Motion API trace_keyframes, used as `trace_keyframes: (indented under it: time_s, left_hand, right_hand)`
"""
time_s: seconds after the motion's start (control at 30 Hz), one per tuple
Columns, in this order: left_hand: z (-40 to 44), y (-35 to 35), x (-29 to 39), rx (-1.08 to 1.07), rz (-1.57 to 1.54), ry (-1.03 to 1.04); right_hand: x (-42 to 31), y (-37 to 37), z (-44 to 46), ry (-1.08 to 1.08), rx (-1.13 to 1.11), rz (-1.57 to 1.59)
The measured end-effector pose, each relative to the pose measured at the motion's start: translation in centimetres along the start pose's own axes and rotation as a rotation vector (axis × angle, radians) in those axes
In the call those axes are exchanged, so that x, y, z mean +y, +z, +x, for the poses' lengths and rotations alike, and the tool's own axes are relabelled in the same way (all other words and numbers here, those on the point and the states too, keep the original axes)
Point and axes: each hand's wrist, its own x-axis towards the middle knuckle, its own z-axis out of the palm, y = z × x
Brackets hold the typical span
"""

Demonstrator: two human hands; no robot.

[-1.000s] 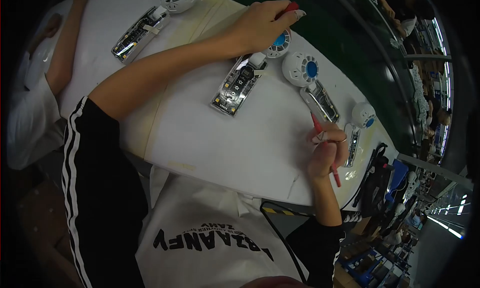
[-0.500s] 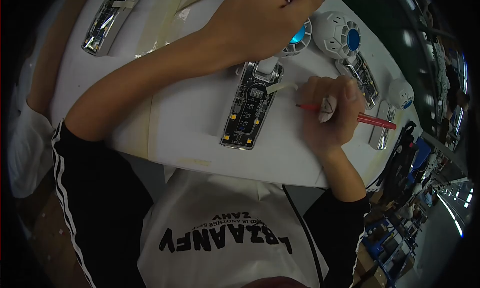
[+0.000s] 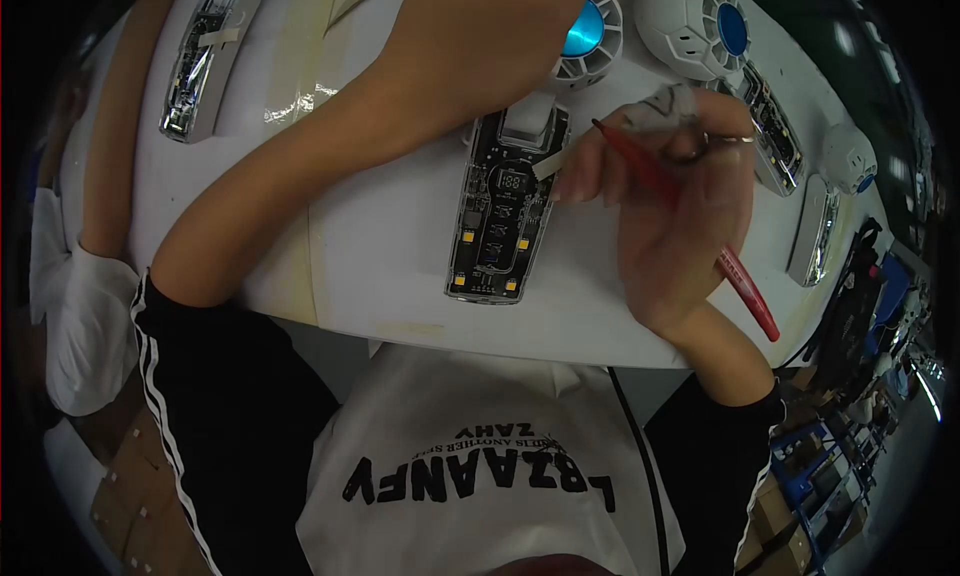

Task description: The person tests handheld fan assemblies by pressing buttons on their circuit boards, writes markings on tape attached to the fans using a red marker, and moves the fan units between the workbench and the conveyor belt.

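My left hand [image 3: 490, 41] is at the top of the view, against the round white fan-like head [image 3: 600, 61] with a lit blue centre. Its fingers are out of sight behind the hand and the frame's edge. Below that head lies a clear-cased handle with a black circuit board [image 3: 497, 238], a small display and yellow LEDs. A pale tape strip [image 3: 549, 166] sticks out from its side. My right hand [image 3: 680, 226], blurred and with a wrapped finger, is closed around a red pen [image 3: 745, 291]. Its fingertips are at the tape strip's end.
Another white head [image 3: 690, 26] with a blue centre and a clear handle [image 3: 775, 141] lie to the right. Farther right are a smaller white head [image 3: 848, 156] and a clear-cased part [image 3: 815, 231]. At the left lies a taped clear handle [image 3: 205, 66], beside another person's arm [image 3: 120, 146].
My right hand has moved up and left to the tape strip, with the pen tilting more steeply. My left hand has shifted up and left in the view, showing more of the lit head.
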Motion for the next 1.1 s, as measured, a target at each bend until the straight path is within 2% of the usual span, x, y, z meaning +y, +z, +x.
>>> trace_keyframes:
  time_s: [0.1, 0.2, 0.27, 0.37, 0.47, 0.5, 0.57, 0.8, 0.87, 0.9, 0.97, 1.1]
  left_hand:
    - [-0.2, 0.0, 0.2, -0.013, 0.028, -0.002]
    - [-0.3, 0.0, 0.3, -0.019, 0.041, 0.002]
    - [-0.3, 0.0, 0.3, -0.016, 0.040, 0.003]
    - [-0.2, 0.3, 0.3, -0.006, 0.040, -0.002]
    - [-0.1, 0.3, 0.3, 0.005, 0.037, -0.004]
    - [-0.1, 0.4, 0.3, 0.010, 0.033, -0.005]
    - [-0.2, 0.4, 0.2, 0.023, 0.022, -0.004]
    - [-0.3, 0.4, 0.1, 0.034, 0.007, -0.007]
    - [-0.2, 0.5, 0.1, 0.033, 0.010, -0.006]
    - [-0.2, 0.5, 0.1, 0.034, 0.011, -0.006]
    - [-0.2, 0.5, 0.1, 0.037, 0.015, -0.006]
    - [-0.3, 0.4, 0.0, 0.040, 0.023, -0.005]
  right_hand:
    - [-0.2, 0.7, 0.7, 0.093, 0.060, -0.010]
    - [-0.6, 0.6, 0.8, 0.163, 0.179, 0.136]
    - [-0.6, -0.8, 0.7, 0.033, 0.032, -0.051]
    - [-1.0, -1.6, 0.5, -0.026, -0.085, -0.166]
    - [-0.5, -1.6, 0.6, -0.054, -0.099, -0.191]
    - [-0.7, -1.5, 0.6, -0.051, -0.103, -0.193]
    - [-1.2, -1.2, 0.7, 0.106, -0.077, -0.152]
    - [0.1, -1.4, 0.9, -0.078, -0.010, -0.164]
    - [0.0, -1.9, 1.0, -0.116, -0.008, -0.271]
    - [-0.3, -1.6, 0.9, -0.116, -0.006, -0.270]
    - [-1.0, -0.8, 0.5, 0.017, 0.004, -0.343]
    - [-0.6, -0.6, 0.7, 0.041, 0.051, -0.246]
